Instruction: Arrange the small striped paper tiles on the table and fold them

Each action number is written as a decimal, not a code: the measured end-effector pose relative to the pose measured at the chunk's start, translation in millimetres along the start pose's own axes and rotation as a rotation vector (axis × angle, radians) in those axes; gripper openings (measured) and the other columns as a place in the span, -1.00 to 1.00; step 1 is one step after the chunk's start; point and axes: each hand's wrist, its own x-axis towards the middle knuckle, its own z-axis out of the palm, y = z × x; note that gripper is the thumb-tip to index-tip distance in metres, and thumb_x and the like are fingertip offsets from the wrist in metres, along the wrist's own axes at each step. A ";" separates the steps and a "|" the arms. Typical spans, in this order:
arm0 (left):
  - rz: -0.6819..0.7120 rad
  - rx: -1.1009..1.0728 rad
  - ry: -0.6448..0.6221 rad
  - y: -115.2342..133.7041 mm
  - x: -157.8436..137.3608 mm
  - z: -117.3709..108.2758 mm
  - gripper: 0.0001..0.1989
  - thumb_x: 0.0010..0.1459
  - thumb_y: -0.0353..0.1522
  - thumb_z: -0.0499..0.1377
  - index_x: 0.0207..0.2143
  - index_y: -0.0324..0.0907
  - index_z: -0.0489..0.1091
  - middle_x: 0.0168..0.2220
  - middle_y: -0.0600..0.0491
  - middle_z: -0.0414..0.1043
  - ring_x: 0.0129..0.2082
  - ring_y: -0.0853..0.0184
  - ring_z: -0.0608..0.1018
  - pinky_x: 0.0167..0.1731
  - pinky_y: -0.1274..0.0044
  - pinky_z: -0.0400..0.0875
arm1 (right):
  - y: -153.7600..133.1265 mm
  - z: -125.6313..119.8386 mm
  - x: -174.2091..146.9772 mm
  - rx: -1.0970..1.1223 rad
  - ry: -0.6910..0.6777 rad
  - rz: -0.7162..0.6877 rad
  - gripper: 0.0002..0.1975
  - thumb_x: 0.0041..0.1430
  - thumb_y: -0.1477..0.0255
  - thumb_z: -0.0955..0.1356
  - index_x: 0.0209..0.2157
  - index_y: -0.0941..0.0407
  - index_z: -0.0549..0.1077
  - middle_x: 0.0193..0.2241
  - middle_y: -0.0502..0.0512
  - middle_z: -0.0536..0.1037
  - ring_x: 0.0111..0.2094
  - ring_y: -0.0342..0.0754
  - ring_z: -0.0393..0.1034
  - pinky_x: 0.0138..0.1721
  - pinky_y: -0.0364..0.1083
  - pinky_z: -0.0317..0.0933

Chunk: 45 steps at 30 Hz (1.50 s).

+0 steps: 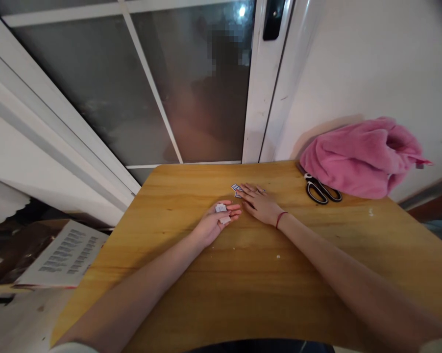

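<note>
Palm up over the middle of the wooden table [191, 294], my left hand [215, 223] holds a few small white pieces of paper or card [224, 219], with the thumb across them. What is on them is too small to read. My right hand [259, 202] lies palm down with its fingers stretched out, a red string bracelet [280, 218] on its wrist. Beneath its fingers are small blue-and-white cards [236, 188], partly covered by the hand. The two hands are close together but apart.
Black-handled scissors [321, 190] lie at the right, partly beneath a bunched pink plush cloth [360, 157] against the wall. A glass-paned door [151, 88] stands behind the table. To the left, below table height, is an open cardboard box [64, 252]. Tiny white scraps dot the tabletop.
</note>
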 end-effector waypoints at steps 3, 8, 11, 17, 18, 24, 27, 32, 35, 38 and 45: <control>-0.004 -0.003 -0.030 0.4 1.0 -0.7 -0.76 0.00 -0.64 0.11 -0.25 -0.28 0.31 -0.22 -0.13 0.51 -0.25 0.29 0.57 -0.12 0.44 0.39 | 6.0 8.6 18.2 -0.012 0.016 0.000 -0.49 0.27 0.26 0.08 0.20 0.13 0.10 0.25 0.18 -0.01 0.27 0.02 -0.21 0.21 0.11 -0.18; -0.008 0.008 -0.043 2.6 0.3 0.6 -0.78 0.02 -0.62 0.11 -0.26 -0.28 0.31 -0.22 -0.12 0.51 -0.26 0.29 0.57 -0.07 0.39 0.36 | 7.3 11.7 42.8 0.023 0.042 0.036 -0.45 0.24 0.15 0.09 0.21 0.07 0.07 0.25 0.16 0.01 0.27 0.03 -0.19 0.20 0.14 -0.18; -0.009 0.013 -0.046 3.1 -0.6 0.3 -0.78 0.02 -0.63 0.10 -0.25 -0.28 0.31 -0.22 -0.12 0.51 -0.25 0.28 0.57 -0.05 0.38 0.35 | 4.6 5.7 41.4 0.077 0.226 0.080 -0.47 0.26 0.28 0.08 0.23 0.12 0.00 0.22 0.19 0.09 0.25 0.02 -0.12 0.20 0.14 -0.16; -0.007 0.004 -0.070 1.7 0.1 -1.9 -0.77 0.01 -0.63 0.10 -0.24 -0.28 0.29 -0.24 -0.11 0.51 -0.23 0.26 0.56 -0.11 0.43 0.39 | 4.9 -4.1 6.4 0.107 0.284 0.126 -0.52 0.22 0.45 0.10 0.18 0.17 0.09 0.01 0.18 0.42 0.15 -0.02 0.13 0.19 0.12 -0.12; -0.009 0.003 -0.075 1.5 0.3 -1.8 -0.77 0.01 -0.63 0.10 -0.24 -0.28 0.29 -0.24 -0.11 0.51 -0.23 0.26 0.56 -0.12 0.44 0.39 | 5.6 -4.4 2.4 0.108 0.251 0.106 -0.51 0.22 0.47 0.10 0.19 0.15 0.07 0.01 0.15 0.42 0.16 -0.02 0.12 0.20 0.14 -0.15; -0.010 -0.004 -0.093 0.9 1.3 -1.2 -0.77 0.00 -0.63 0.11 -0.26 -0.29 0.30 -0.26 -0.11 0.51 -0.26 0.26 0.57 -0.12 0.41 0.39 | 14.8 2.9 18.0 0.062 0.108 0.121 -0.44 0.20 0.43 0.11 0.24 0.08 -0.08 0.14 0.12 0.27 0.24 0.10 -0.11 0.15 0.36 -0.30; -0.001 0.003 -0.096 0.9 1.4 -1.7 -0.78 0.01 -0.62 0.11 -0.25 -0.28 0.31 -0.25 -0.13 0.51 -0.24 0.25 0.57 -0.10 0.39 0.38 | 19.5 5.6 35.9 0.029 0.088 0.138 -0.46 0.21 0.40 0.11 0.23 0.07 -0.03 0.17 0.11 0.21 0.24 0.17 -0.12 0.13 0.40 -0.32; -0.002 0.008 -0.088 1.1 1.0 -2.3 -0.78 -0.01 -0.61 0.13 -0.27 -0.29 0.32 -0.27 -0.12 0.51 -0.26 0.24 0.57 -0.10 0.37 0.37 | 18.0 -0.2 34.7 0.040 0.308 0.208 -0.48 0.21 0.47 0.09 0.21 0.14 0.01 0.07 0.17 0.36 0.14 0.11 0.13 0.15 0.27 -0.17; -0.008 0.004 -0.087 1.4 0.9 -1.7 -0.78 -0.01 -0.62 0.12 -0.27 -0.28 0.32 -0.28 -0.11 0.51 -0.27 0.25 0.57 -0.12 0.38 0.38 | 16.7 -0.9 21.9 0.019 0.427 0.305 -0.51 0.22 0.45 0.11 0.18 0.21 0.08 -0.16 0.20 0.53 -0.04 0.10 0.32 0.13 0.20 -0.08; -0.014 0.009 -0.086 1.8 0.1 -0.3 -0.79 -0.01 -0.62 0.11 -0.27 -0.29 0.32 -0.29 -0.11 0.51 -0.29 0.26 0.57 -0.14 0.40 0.39 | 17.9 3.3 17.5 -0.022 0.376 0.318 -0.53 0.21 0.42 0.13 0.16 0.20 0.14 -0.14 0.20 0.52 -0.06 0.12 0.34 0.13 0.24 -0.10; -0.007 0.008 -0.103 1.5 0.3 -0.4 -0.78 -0.01 -0.60 0.13 -0.27 -0.28 0.32 -0.29 -0.11 0.51 -0.28 0.25 0.57 -0.14 0.38 0.38 | 22.2 6.6 33.8 0.057 0.180 0.294 -0.43 0.21 0.42 0.10 0.25 0.16 -0.10 0.14 0.16 0.26 0.22 0.22 -0.09 0.12 0.40 -0.30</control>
